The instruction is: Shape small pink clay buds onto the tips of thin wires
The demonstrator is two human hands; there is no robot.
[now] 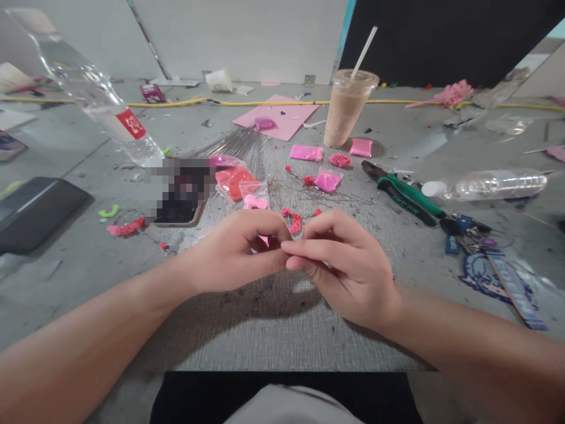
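My left hand point(249, 250) and my right hand point(348, 265) meet above the front middle of the table. Fingertips of both are pinched together and touch one another; whatever lies between them is hidden or too small to name. Just beyond the fingers are small red clay-like pieces point(295, 222) on thin wire. Past my left hand lie a clear bag of red clay-like material point(236, 182) and a light pink lump point(256, 202). A bright pink packet point(328, 180) sits farther back, close to a textured red piece point(339, 160).
A phone point(183, 197) and tall water bottle point(106, 106) are at left, beside a dark case point(39, 212). At right are green-handled pliers point(408, 197), a lying bottle point(489, 185) and keys point(470, 232). Behind stand a drink cup point(351, 109) and a yellow cable point(176, 103).
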